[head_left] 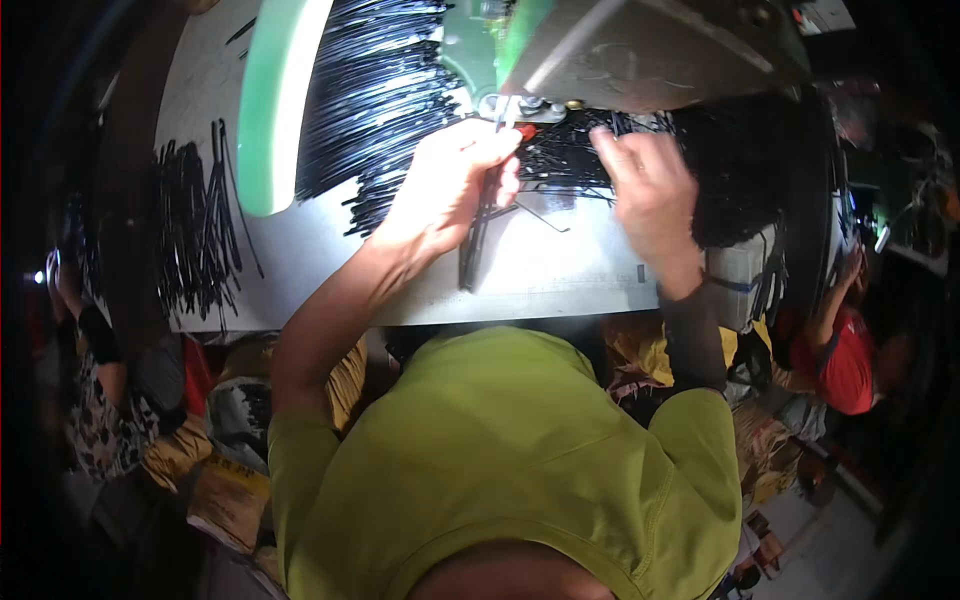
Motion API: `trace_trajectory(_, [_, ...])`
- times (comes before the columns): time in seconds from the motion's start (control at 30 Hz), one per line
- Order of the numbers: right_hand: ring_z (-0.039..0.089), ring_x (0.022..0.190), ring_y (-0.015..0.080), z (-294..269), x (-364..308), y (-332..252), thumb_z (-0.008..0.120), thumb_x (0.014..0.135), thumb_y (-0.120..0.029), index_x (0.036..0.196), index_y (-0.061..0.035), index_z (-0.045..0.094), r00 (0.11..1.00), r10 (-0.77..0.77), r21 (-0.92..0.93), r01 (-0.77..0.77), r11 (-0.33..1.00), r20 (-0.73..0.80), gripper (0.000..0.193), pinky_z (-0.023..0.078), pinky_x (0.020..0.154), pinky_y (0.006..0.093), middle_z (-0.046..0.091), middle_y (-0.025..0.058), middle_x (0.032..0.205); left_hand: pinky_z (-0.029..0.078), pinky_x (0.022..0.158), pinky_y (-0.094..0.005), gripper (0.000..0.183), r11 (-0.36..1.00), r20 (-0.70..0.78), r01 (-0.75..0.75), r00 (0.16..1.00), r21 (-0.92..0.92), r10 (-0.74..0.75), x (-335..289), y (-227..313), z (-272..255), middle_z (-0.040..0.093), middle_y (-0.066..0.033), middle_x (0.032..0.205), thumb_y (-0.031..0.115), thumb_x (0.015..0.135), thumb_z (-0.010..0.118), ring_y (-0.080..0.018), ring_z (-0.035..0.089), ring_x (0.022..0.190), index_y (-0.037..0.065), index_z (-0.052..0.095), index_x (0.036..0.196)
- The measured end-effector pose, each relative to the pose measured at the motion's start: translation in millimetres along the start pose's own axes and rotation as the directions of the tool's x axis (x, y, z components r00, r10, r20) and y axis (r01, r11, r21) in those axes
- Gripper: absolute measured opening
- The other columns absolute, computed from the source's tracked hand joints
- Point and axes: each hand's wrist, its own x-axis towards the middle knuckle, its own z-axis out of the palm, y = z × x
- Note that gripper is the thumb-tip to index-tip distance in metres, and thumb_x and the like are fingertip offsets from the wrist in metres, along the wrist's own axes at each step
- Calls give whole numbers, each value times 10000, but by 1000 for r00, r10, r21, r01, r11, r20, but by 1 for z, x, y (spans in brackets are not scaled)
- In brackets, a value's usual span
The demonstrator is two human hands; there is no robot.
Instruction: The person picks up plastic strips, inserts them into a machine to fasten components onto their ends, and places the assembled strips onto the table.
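Note:
My left hand [450,185] is closed around a few thin black wires [478,240], whose ends hang down toward the table's front edge. Its fingertips are beside a small red part [527,131] at the base of a machine. To its right, my right hand [650,185] is raised over a tangled heap of black wires [570,150]. The fingers of that hand are bent, with thumb and forefinger near each other; whatever lies between them cannot be made out. A single bent wire [543,217] lies on the pale tabletop [570,265] between my hands.
Ahead stands a machine with a brown-grey cover [660,55]. A bright green-edged lamp [270,110] curves over the left side, beside rows of black wires [375,90]. Another wire bundle [190,230] lies far left. A pale box [735,275] sits right. People work at both sides.

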Motion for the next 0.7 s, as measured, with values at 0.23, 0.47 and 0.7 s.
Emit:
trace_trajectory(0.23, [569, 534, 55, 43, 16, -37, 636, 817, -35, 903, 22, 640, 816, 472, 734, -539, 414, 333, 104, 444, 481, 211, 628, 52, 650, 424, 508, -243, 115, 994, -99, -80, 991, 74, 87, 5, 0, 2, 591, -85, 708, 77, 834, 578, -133, 518, 551, -26, 613, 872])
trace_trajectory(0.47, [568, 522, 65, 48, 22, -43, 619, 850, -64, 859, 32, 630, 729, 559, 831, -544, 121, 395, 98, 459, 474, 189, 607, 35, 637, 468, 462, -202, 197, 744, 90, -375, 915, 554, 394, 11, -1, -3, 605, -58, 673, 100, 836, 613, -82, 578, 545, -31, 582, 980])
trace_trajectory(0.7, [558, 532, 65, 50, 23, -43, 617, 856, -96, 896, 29, 633, 728, 534, 832, -549, 78, 430, 132, 453, 486, 188, 609, 40, 667, 440, 450, -187, 252, 744, 131, -428, 896, 513, 425, 16, -1, -7, 568, -28, 648, 90, 837, 591, -56, 519, 501, -12, 540, 1061])
